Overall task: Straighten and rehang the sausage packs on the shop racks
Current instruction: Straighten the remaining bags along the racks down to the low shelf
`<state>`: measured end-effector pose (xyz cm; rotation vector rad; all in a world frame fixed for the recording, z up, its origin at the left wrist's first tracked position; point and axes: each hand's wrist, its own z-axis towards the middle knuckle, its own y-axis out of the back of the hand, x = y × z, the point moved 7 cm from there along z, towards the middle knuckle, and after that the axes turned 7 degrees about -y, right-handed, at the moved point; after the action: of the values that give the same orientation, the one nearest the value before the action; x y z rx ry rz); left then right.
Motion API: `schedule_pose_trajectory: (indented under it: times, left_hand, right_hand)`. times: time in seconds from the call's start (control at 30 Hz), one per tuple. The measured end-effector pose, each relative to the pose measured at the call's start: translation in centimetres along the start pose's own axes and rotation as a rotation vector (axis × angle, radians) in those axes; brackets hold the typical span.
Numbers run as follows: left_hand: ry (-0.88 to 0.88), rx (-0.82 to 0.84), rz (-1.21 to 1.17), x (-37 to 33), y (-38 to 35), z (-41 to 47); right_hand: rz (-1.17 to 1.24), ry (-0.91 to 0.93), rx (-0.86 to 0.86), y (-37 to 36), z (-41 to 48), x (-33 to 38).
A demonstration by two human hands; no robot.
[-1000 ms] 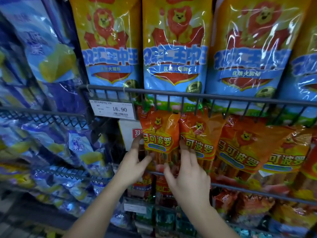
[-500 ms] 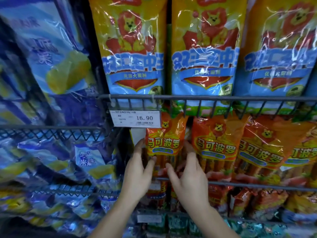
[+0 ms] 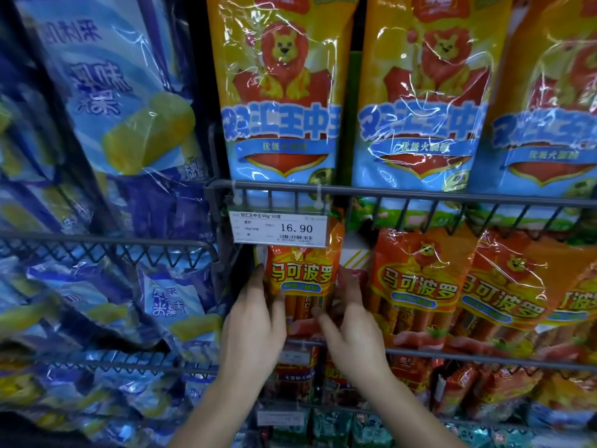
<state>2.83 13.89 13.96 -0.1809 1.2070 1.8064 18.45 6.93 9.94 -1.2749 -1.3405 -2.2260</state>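
An orange sausage pack (image 3: pixel 302 279) with yellow characters hangs upright at the left end of the middle rack row, its top tucked behind the white price tag (image 3: pixel 280 228). My left hand (image 3: pixel 255 321) holds its left edge, thumb on the front and fingers behind. My right hand (image 3: pixel 350 321) holds its right edge the same way. More orange packs (image 3: pixel 420 286) hang to the right, overlapping and tilted.
Large yellow-and-blue sausage bags (image 3: pixel 284 108) hang in the row above a grey wire rail (image 3: pixel 420 199). A lower rail (image 3: pixel 484 357) crosses under the orange packs, with smaller red packs below. Blue corn-sausage bags (image 3: pixel 106 101) fill the racks on the left.
The view has moved closer and left. Both hands have closed in on the leftmost orange pack, which now hangs straighter and apart from its right-hand neighbour.
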Motion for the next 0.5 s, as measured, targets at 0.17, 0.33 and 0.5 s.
schedule_pose_trajectory:
  times: [0.17,0.33,0.5]
  left_hand:
    - [-0.036,-0.116,0.022,-0.1,1.0,0.3]
    - [-0.045,-0.120,0.070,0.3,0.7,0.8]
    - [0.016,-0.150,-0.024,1.2,-0.2,0.4]
  right_hand:
    - [-0.089,0.017,0.029,-0.2,-0.2,0.1]
    - [-0.122,-0.003,0.072,-0.2,0.2,0.3]
    - [-0.179,-0.011,0.081,-0.3,-0.3,0.8]
